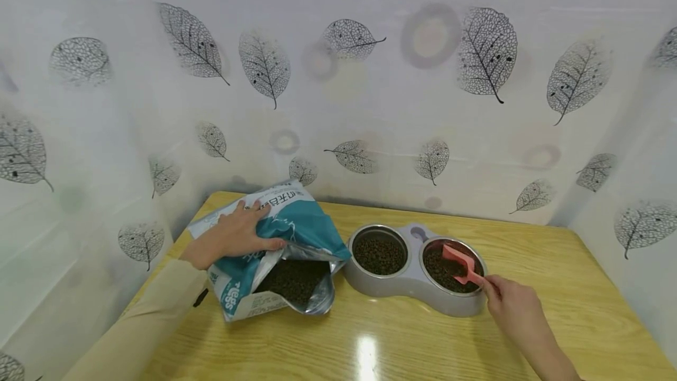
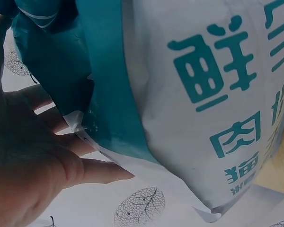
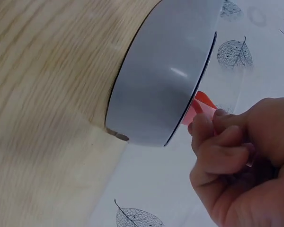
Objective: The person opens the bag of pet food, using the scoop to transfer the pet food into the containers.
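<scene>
A pink scoop lies with its head in the right steel bowl of a grey double feeder, among brown kibble. My right hand pinches the handle just outside the rim; in the right wrist view the fingers curl round it beside the bowl's outer wall. On the left, a teal and white pet food bag lies on its side, its mouth facing the front and showing kibble inside. My left hand rests on top of the bag with its fingers spread. The scoop's head is partly hidden in the right wrist view.
The left bowl of the feeder also holds kibble and stands close to the bag's corner. Everything rests on a wooden table. A leaf-patterned curtain hangs behind the table and along its sides.
</scene>
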A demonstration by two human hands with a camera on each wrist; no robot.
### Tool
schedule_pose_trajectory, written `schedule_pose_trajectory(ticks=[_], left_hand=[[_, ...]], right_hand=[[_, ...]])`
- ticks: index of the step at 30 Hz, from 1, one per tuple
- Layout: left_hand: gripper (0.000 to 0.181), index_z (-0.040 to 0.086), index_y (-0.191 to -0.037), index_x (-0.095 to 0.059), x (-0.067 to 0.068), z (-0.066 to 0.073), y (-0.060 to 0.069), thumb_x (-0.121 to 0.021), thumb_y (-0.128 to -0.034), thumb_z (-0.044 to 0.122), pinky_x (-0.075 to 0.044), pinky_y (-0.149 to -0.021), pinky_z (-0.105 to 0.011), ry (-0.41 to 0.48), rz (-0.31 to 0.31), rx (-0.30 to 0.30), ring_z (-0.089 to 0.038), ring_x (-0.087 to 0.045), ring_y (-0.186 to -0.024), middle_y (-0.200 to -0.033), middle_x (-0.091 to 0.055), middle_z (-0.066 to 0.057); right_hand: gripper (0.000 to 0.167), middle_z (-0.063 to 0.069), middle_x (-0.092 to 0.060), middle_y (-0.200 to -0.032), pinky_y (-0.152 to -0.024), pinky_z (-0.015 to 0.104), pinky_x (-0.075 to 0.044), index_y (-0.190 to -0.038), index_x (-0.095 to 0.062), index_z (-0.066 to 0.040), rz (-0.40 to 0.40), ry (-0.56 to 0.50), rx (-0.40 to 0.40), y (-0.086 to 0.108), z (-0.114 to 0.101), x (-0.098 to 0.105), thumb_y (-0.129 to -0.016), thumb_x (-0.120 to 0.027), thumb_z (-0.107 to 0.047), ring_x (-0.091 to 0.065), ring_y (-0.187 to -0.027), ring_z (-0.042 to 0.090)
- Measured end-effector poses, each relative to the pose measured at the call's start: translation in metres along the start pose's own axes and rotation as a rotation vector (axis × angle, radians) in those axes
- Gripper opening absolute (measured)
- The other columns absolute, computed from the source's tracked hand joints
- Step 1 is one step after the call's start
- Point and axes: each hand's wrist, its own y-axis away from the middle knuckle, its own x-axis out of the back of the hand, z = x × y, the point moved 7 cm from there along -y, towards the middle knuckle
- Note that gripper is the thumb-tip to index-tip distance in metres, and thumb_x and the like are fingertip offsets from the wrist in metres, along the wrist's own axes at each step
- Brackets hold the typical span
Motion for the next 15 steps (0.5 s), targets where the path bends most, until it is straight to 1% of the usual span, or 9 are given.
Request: schedule_pose_trajectory(ticks=[4,5,6,8,9,10,11,13,15], left_hand=[[0.111,0.004,-0.162,-0.029,-0.001,0.000,0.000,-0.058,-0.0856,0.079,-0.032,-0.103,-0.084,-0.002,-0.007,-0.002,-0.059,-0.018,-0.151,-0.164,-0.025,-0.033],[0.111,0.004,-0.162,-0.029,-0.001,0.000,0.000,-0.058,-0.0855,0.079,-0.032,-0.103,-0.083,-0.002,-0.008,-0.003,-0.059,-0.018,-0.151,-0.164,-0.025,-0.033],[0.111,0.004,-0.162,-0.028,-0.001,0.000,0.000,-0.058,-0.0856,0.079,-0.032,-0.103,-0.083,-0.004,-0.009,-0.004,-0.059,-0.018,-0.151,-0.164,-0.025,-0.033],[0.111,0.003,-0.162,-0.028,-0.001,0.000,0.000,-0.058,-0.0856,0.079,-0.032,-0.103,-0.083,-0.006,-0.007,-0.006,-0.060,-0.018,-0.150,-0.164,-0.025,-0.033],[0.111,0.003,-0.162,-0.029,0.000,0.000,0.001,-0.058,-0.0857,0.079,-0.032,-0.103,-0.083,-0.006,-0.005,-0.006,-0.060,-0.018,-0.150,-0.164,-0.025,-0.033],[0.111,0.003,-0.162,-0.029,0.000,0.001,0.001,-0.058,-0.0857,0.078,-0.032,-0.102,-0.083,-0.007,-0.004,-0.007,-0.060,-0.018,-0.150,-0.164,-0.025,-0.033],[0.111,0.003,-0.162,-0.029,0.001,0.001,0.001,-0.059,-0.0859,0.078,-0.033,-0.102,-0.083,-0.007,-0.003,-0.008,-0.060,-0.018,-0.150,-0.164,-0.025,-0.033],[0.110,0.002,-0.161,-0.029,0.001,0.001,0.001,-0.059,-0.0862,0.077,-0.033,-0.102,-0.083,-0.007,0.000,-0.008,-0.060,-0.018,-0.150,-0.164,-0.026,-0.033],[0.110,0.003,-0.161,-0.029,0.002,0.002,0.002,-0.059,-0.0861,0.077,-0.032,-0.103,-0.084,-0.005,0.000,-0.007,-0.060,-0.018,-0.150,-0.164,-0.025,-0.033]], right_hand=[[0.010,0.000,-0.046,-0.056,-0.045,0.025,-0.028,-0.088,-0.070,0.004,0.169,0.105,0.117,0.006,-0.009,0.008,-0.095,-0.069,-0.003,-0.035,-0.048,0.011],[0.011,0.001,-0.045,-0.056,-0.044,0.026,-0.028,-0.087,-0.069,0.003,0.211,0.131,0.143,0.008,-0.010,0.010,-0.095,-0.068,-0.004,-0.035,-0.047,0.012],[0.014,0.003,-0.047,-0.056,-0.042,0.026,-0.028,-0.088,-0.070,0.004,0.269,0.159,0.179,0.010,-0.012,0.013,-0.098,-0.066,-0.006,-0.035,-0.046,0.011],[0.031,0.007,-0.050,-0.057,-0.038,0.027,-0.029,-0.091,-0.070,0.005,0.374,0.203,0.246,0.014,-0.014,0.017,-0.107,-0.055,-0.018,-0.035,-0.042,0.011],[0.043,0.008,-0.051,-0.058,-0.036,0.027,-0.029,-0.091,-0.070,0.004,0.409,0.214,0.268,0.015,-0.014,0.019,-0.111,-0.046,-0.025,-0.035,-0.041,0.011],[0.046,0.010,-0.054,-0.059,-0.035,0.029,-0.032,-0.092,-0.070,0.005,0.434,0.202,0.275,0.016,-0.013,0.021,-0.112,-0.043,-0.027,-0.038,-0.041,0.013],[0.045,0.012,-0.058,-0.061,-0.036,0.030,-0.034,-0.093,-0.071,0.006,0.456,0.177,0.283,0.017,-0.013,0.023,-0.112,-0.044,-0.024,-0.042,-0.040,0.016],[0.037,0.012,-0.064,-0.064,-0.037,0.028,-0.037,-0.095,-0.073,0.008,0.438,0.091,0.240,0.014,-0.012,0.026,-0.109,-0.050,-0.018,-0.050,-0.042,0.016],[0.027,0.008,-0.069,-0.068,-0.043,0.026,-0.040,-0.099,-0.074,0.007,0.310,-0.054,0.096,0.011,-0.009,0.026,-0.106,-0.057,-0.014,-0.053,-0.048,0.012]])
